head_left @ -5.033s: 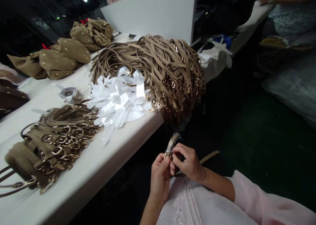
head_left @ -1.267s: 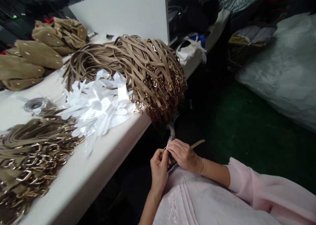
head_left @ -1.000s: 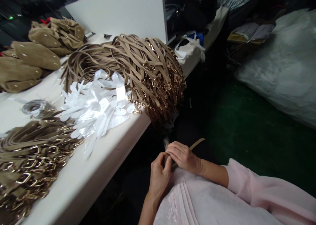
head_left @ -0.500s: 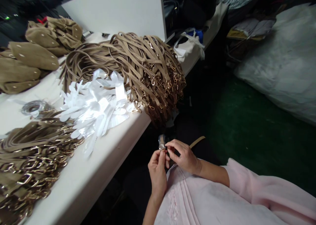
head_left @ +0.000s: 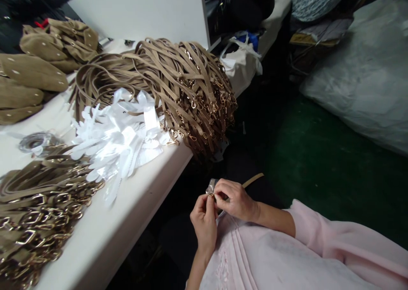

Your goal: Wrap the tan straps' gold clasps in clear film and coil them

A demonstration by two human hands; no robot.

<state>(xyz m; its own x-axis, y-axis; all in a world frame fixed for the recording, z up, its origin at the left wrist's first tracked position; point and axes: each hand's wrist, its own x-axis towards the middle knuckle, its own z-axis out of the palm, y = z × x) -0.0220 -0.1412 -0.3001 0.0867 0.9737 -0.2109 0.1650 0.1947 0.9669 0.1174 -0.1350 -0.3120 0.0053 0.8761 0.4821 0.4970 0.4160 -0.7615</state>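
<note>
Above my lap, my left hand (head_left: 204,218) pinches the metal end of a brown strap (head_left: 254,179) between thumb and fingertips. Clear plastic film (head_left: 211,185) covers this end and sticks up past the fingertips. My right hand (head_left: 236,199) is closed against the same end from the right, thumb and forefinger touching the film and metal. The strap's other stretch shows behind my right wrist; its middle is hidden by the hands. The exact shape of the metal piece is too small to make out.
On the white table (head_left: 149,201) lie a heap of brown straps (head_left: 159,69) with gold clasps, white plastic strips (head_left: 121,137), a clear tape roll (head_left: 35,141) and buckled straps (head_left: 35,213). Brown fabric pieces (head_left: 28,77) lie behind. A large white sack (head_left: 366,82) stands right.
The plastic at the strap end has been bent down and bunched closer to my fingertips. My right hand has moved slightly left, onto it. The view has shifted a little.
</note>
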